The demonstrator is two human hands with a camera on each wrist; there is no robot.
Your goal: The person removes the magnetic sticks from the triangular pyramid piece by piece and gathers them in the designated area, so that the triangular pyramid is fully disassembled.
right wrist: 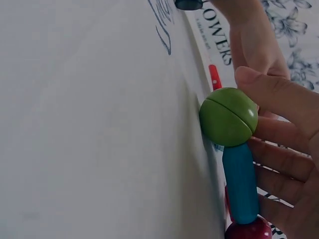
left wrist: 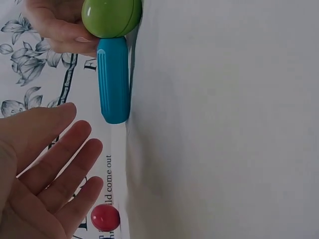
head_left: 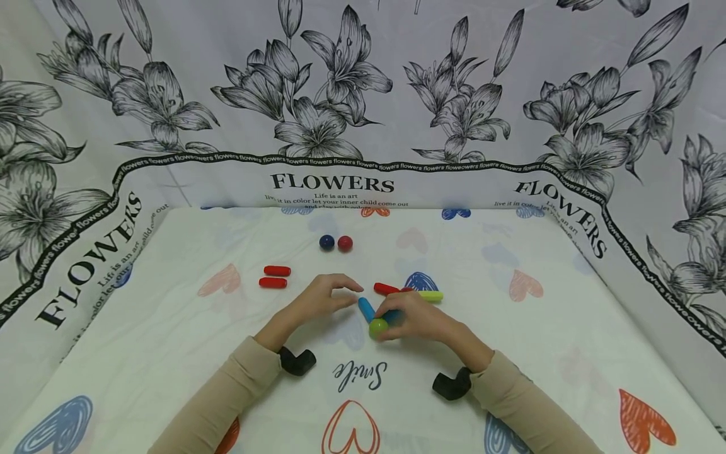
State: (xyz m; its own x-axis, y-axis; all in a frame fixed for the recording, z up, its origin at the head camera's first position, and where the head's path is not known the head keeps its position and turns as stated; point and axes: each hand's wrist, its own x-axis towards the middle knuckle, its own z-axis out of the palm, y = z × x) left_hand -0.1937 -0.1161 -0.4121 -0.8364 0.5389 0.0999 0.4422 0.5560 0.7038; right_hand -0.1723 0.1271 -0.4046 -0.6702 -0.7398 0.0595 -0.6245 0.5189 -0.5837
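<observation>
Now, left grip (head_left: 319, 300) relaxed near a blue stick (head_left: 366, 309), right grip (head_left: 418, 317) in a pinch on the green ball (head_left: 377, 328).

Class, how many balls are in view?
4: navy ball and red ball at the back; green ball at the right hand; maroon ball partly hidden beyond that hand. Others may be hidden.

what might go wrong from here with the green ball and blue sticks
The left hand isn't touching the nearer blue stick, so that stick might swing or slip if the right hand twists the green ball it pinches.

The dark blue ball and red ball at the back are round and unheld, so a bump could send them rolling.
</observation>
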